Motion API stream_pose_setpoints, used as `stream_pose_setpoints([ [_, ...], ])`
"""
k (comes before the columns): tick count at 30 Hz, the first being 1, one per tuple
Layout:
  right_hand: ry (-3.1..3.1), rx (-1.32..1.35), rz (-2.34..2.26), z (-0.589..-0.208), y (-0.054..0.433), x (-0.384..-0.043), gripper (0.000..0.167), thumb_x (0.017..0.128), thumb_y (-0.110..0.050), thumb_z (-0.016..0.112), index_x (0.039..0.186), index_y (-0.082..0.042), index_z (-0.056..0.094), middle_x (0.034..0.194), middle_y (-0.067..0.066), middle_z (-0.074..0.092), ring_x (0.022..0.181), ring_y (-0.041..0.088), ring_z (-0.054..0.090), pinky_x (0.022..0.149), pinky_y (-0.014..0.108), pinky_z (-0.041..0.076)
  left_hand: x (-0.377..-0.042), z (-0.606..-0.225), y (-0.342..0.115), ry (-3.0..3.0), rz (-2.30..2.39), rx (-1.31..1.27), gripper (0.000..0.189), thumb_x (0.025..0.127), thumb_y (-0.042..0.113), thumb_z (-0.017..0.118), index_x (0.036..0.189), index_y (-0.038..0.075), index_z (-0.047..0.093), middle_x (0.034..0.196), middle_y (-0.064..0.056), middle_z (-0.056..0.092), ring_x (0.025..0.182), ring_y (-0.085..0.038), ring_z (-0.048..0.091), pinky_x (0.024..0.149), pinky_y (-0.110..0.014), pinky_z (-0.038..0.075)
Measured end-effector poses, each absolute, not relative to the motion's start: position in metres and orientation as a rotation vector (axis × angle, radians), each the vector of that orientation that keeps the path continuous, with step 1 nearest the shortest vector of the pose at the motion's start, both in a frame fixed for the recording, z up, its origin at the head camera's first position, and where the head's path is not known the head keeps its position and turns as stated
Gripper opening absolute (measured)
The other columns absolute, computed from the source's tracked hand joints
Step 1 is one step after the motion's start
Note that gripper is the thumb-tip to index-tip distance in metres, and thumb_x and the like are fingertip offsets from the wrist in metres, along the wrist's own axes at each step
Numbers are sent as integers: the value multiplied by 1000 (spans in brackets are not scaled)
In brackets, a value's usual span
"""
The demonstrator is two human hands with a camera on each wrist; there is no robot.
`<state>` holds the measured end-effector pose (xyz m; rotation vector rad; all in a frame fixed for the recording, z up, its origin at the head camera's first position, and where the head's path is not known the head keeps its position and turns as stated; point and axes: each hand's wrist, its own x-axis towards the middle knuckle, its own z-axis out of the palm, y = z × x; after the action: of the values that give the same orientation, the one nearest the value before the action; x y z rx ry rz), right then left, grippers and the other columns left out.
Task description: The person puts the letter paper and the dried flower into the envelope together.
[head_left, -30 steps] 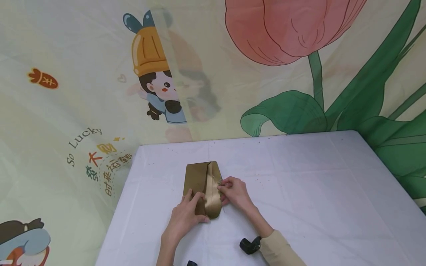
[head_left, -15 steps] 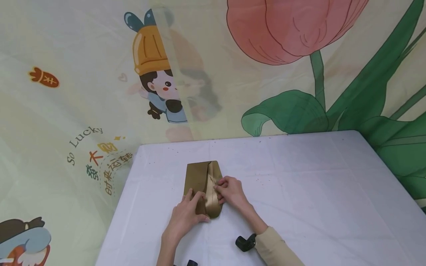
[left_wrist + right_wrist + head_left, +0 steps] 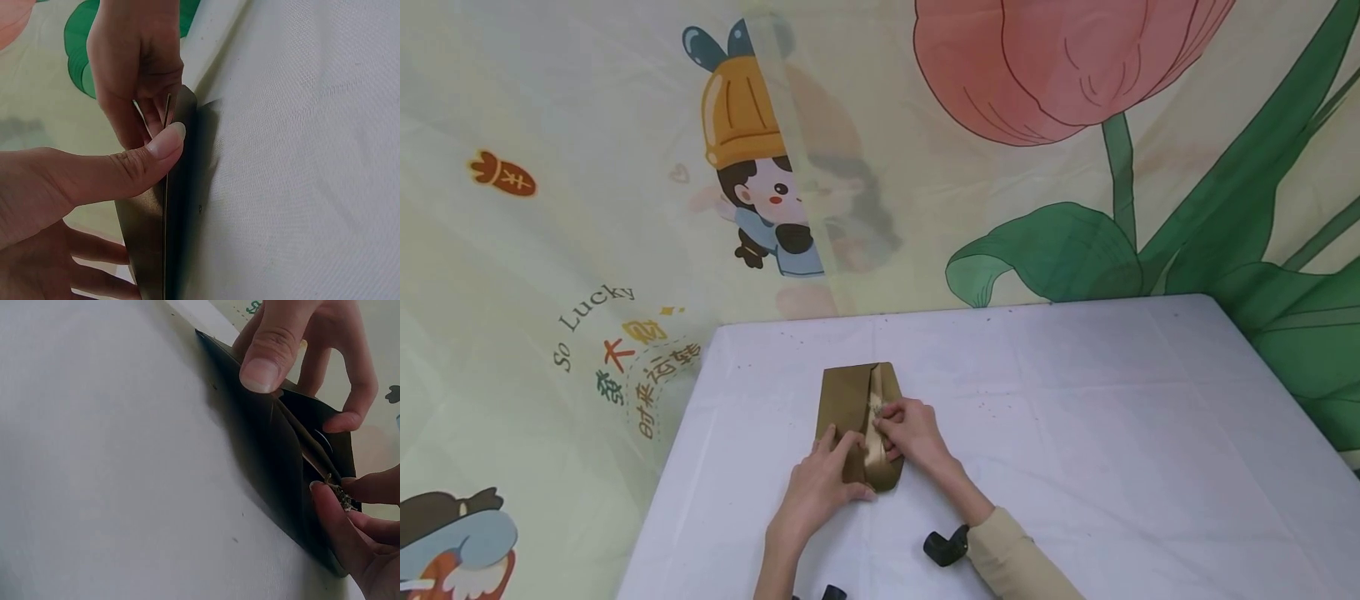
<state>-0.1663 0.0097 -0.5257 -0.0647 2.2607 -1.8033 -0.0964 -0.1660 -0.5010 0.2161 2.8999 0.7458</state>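
Note:
A gold-brown paper envelope [image 3: 844,396] lies on the table with its long mouth parted on the right side. My left hand [image 3: 822,485] holds it, thumb at the near edge and fingers over its upper face. In the left wrist view the thumb presses the edge of the envelope [image 3: 145,240]. My right hand [image 3: 917,435] is at the parted mouth. Its thumb and fingers pinch a small clump of dried, crumbly leaf bits [image 3: 341,496], seen in the right wrist view right inside the mouth of the envelope [image 3: 269,447].
A white cloth covers the table [image 3: 1075,433], with small dark crumbs [image 3: 988,408] scattered on it. Behind stands a printed cloth backdrop [image 3: 880,167] with a tulip and a cartoon figure. A black wrist camera [image 3: 945,547] sits on the right forearm.
My right hand has moved left, from the envelope's right edge to over its open mouth, carrying the dried leaf bits. The left hand keeps its hold in place.

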Motion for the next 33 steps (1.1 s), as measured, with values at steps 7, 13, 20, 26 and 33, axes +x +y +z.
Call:
stream_pose_setpoints([
  [7, 2266, -94, -1795, -527, 2, -166, 18, 93, -5, 72, 104, 9, 67, 73, 19, 71, 47, 19, 66, 47, 36, 57, -96, -500, -165, 2892, 748, 211, 63, 68, 40, 93, 120, 27, 59, 153, -37, 42, 125, -62, 54, 83, -75, 46],
  [13, 2259, -117, -1794, -527, -2, -167, 17, 93, -3, 71, 104, 9, 67, 74, 13, 71, 50, 20, 69, 49, 36, 58, -95, -500, -166, 2903, 740, 223, 64, 68, 41, 92, 121, 28, 58, 152, -37, 43, 124, -63, 54, 82, -74, 48],
  [20, 2229, -96, -1817, -527, -6, -166, 15, 91, -1, 71, 103, 9, 68, 73, 11, 72, 52, 19, 69, 50, 36, 58, -95, -501, -166, 2911, 734, 240, 63, 68, 41, 92, 120, 29, 58, 152, -38, 43, 122, -64, 55, 80, -72, 49],
  [26, 2230, -84, -1807, -526, -8, -165, 18, 90, 1, 70, 106, 9, 67, 72, 8, 72, 51, 16, 68, 48, 34, 57, -95, -500, -166, 2904, 732, 235, 64, 68, 41, 92, 121, 28, 58, 152, -38, 42, 119, -63, 57, 80, -72, 49],
  [33, 2274, -130, -1794, -527, -12, -165, 18, 88, 3, 66, 106, 9, 66, 70, 8, 72, 47, 14, 65, 45, 34, 56, -95, -500, -166, 2905, 737, 231, 64, 69, 41, 92, 121, 27, 59, 152, -38, 42, 119, -63, 57, 81, -73, 48],
])
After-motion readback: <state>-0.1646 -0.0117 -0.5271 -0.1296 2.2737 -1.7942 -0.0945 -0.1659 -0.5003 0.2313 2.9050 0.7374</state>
